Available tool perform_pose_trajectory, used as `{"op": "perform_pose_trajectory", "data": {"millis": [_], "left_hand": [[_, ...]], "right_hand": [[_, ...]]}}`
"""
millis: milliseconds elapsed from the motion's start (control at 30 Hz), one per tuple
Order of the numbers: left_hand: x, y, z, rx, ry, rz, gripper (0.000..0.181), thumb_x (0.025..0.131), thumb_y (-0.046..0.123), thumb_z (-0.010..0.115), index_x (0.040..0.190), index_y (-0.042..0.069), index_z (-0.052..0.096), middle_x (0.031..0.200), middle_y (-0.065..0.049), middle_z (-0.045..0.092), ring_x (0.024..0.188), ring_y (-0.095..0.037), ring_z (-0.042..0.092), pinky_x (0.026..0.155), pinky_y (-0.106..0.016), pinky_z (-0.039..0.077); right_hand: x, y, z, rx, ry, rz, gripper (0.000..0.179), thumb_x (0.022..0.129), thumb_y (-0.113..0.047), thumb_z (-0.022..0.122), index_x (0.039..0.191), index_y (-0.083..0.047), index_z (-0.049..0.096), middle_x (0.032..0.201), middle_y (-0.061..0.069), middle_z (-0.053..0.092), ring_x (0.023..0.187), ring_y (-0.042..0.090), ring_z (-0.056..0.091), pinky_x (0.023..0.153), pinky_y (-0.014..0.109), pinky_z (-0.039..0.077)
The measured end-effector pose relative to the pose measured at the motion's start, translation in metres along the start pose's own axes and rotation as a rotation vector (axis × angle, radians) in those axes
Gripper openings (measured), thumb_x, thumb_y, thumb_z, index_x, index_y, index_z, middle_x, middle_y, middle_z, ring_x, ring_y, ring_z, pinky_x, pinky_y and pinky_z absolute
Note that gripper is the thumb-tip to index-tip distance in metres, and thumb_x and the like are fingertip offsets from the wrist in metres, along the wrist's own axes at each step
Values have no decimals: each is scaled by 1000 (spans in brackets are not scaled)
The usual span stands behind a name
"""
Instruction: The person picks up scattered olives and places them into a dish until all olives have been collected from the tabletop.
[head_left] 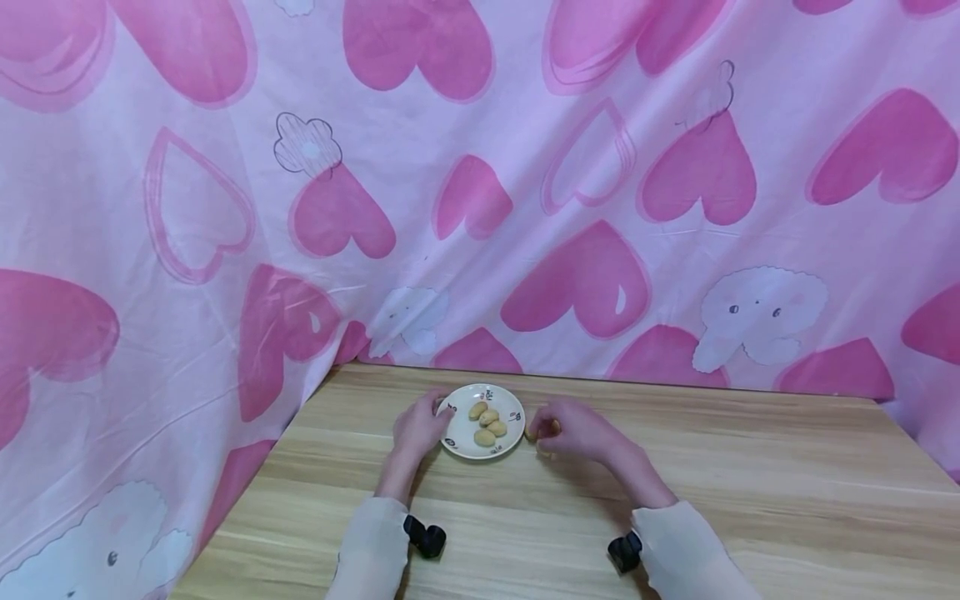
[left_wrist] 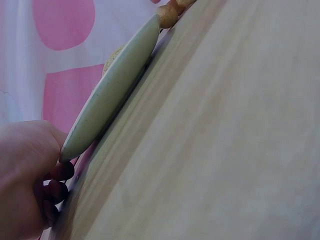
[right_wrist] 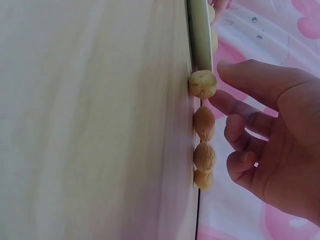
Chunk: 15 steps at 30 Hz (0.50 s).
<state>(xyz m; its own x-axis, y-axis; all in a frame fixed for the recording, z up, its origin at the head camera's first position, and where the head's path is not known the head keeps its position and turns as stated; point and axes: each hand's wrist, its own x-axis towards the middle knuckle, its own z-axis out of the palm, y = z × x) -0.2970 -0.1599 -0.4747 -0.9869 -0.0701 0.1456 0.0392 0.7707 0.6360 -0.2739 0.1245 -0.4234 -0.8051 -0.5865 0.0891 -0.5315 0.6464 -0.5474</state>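
Observation:
A white plate [head_left: 463, 444] with small dark marks on its rim holds several tan walnuts [head_left: 485, 437]. My left hand [head_left: 422, 429] grips the plate's left rim, the thumb over the edge and the other fingers curled below, as the left wrist view shows. At the plate's right side is my right hand [head_left: 576, 429], its thumb and forefinger apart around a walnut [right_wrist: 202, 84] on the table by the rim. Whether a fingertip touches that walnut is unclear. More walnuts [right_wrist: 204, 157] lie in a row beside the right fingers, partly hidden by the hand in the head view.
The wood-grain table [head_left: 525, 525] spreads under both arms. Behind and to the left hangs a pink curtain [head_left: 420, 133] with hearts, meeting the table's back edge. Each wrist wears a black camera, one left camera [head_left: 425, 537] and one right camera [head_left: 626, 552].

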Motion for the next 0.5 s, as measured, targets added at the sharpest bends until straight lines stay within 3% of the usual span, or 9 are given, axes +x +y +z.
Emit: {"op": "perform_pose_trajectory", "data": {"millis": [333, 500], "left_hand": [[-1, 0, -1, -1, 8, 6, 37, 93, 29, 64, 129, 19, 65, 106, -6, 72, 102, -29, 67, 89, -48, 46], [-1, 0, -1, 7, 22, 14, 37, 93, 28, 65, 128, 19, 66, 91, -2, 68, 89, -23, 66, 82, -44, 47]], "right_hand": [[-4, 6, 4, 5, -49, 49, 21, 79, -5, 76, 98, -11, 74, 83, -3, 62, 81, 15, 56, 72, 27, 48], [0, 2, 2, -22, -47, 79, 22, 80, -5, 74, 99, -15, 74, 85, -6, 63, 80, 12, 55, 73, 28, 48]]}}
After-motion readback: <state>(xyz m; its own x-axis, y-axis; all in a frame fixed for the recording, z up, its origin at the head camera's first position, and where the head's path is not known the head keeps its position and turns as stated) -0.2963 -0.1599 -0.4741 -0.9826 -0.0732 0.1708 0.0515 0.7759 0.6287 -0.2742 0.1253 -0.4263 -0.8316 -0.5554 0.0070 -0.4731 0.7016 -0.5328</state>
